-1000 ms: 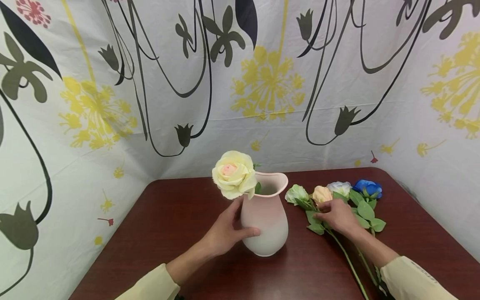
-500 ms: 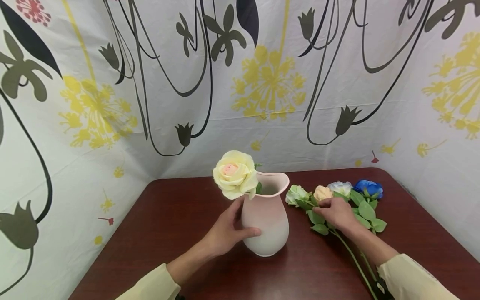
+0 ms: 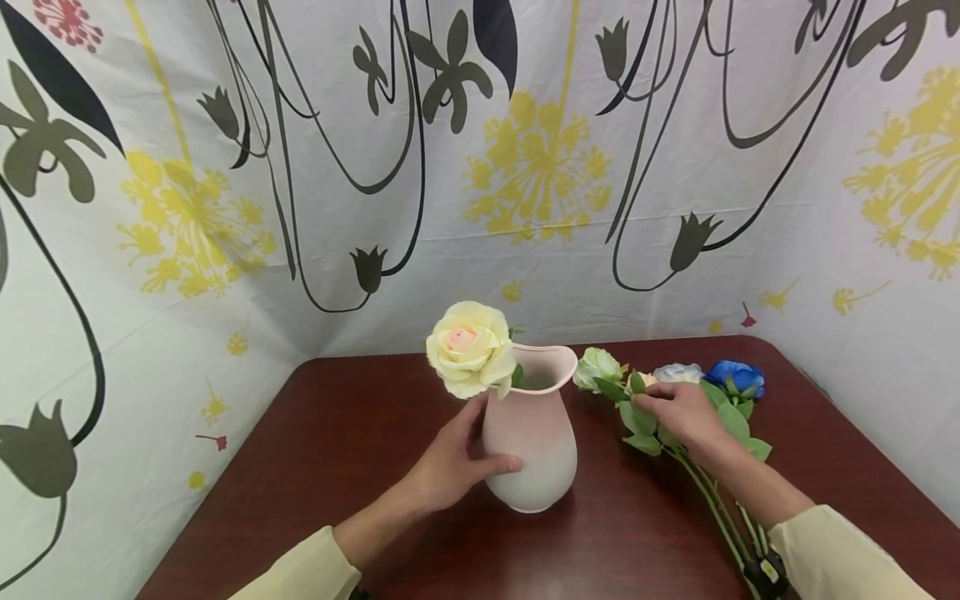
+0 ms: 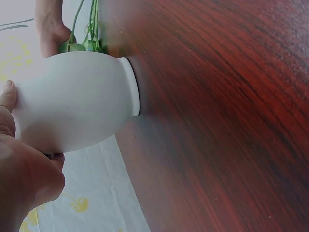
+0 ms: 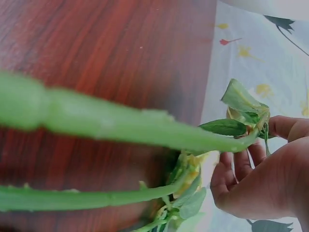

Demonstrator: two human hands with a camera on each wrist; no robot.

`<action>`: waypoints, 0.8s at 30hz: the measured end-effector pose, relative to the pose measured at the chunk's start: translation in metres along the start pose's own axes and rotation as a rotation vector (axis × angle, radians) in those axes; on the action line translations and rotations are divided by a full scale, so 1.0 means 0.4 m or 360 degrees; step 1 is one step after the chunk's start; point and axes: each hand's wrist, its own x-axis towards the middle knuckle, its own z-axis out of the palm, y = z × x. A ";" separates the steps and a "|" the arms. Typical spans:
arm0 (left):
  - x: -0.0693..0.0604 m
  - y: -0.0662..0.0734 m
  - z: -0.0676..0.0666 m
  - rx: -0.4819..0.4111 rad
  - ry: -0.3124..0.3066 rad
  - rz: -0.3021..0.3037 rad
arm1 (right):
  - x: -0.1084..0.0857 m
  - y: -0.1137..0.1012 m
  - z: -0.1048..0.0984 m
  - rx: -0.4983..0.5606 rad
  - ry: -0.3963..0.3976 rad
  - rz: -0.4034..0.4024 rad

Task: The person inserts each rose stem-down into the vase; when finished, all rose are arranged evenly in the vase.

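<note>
A pink-to-white vase (image 3: 531, 454) stands upright on the table. My left hand (image 3: 446, 467) grips its left side, the thumb across the front; the left wrist view shows the vase's pale body (image 4: 82, 101) held there. A large cream rose (image 3: 468, 350) leans out over the vase's left rim. To the right of the vase, my right hand (image 3: 686, 412) pinches the pale green rose (image 3: 597, 371) by its stem just under the bloom. That rose's stem (image 5: 135, 126) runs close past the right wrist camera. My right hand partly covers a peach rose (image 3: 643, 380).
A whitish rose (image 3: 678, 372) and a blue rose (image 3: 737, 377) lie beyond my right hand, their stems toward the front. The dark red table (image 3: 360, 433) meets a flower-printed white cloth (image 3: 375, 167) at the back and sides.
My right hand has raised the pale green rose slightly from among the others, its stem shifting with it. My left hand and the vase stay in place.
</note>
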 end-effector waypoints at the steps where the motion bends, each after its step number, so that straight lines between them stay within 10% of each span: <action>1: 0.000 0.000 0.000 0.0002 -0.0001 0.0000 | -0.001 -0.003 -0.003 0.0013 0.0006 -0.0006; 24: 0.000 0.001 0.000 -0.0011 -0.0009 -0.0009 | -0.036 -0.059 -0.091 0.0125 -0.0165 0.0023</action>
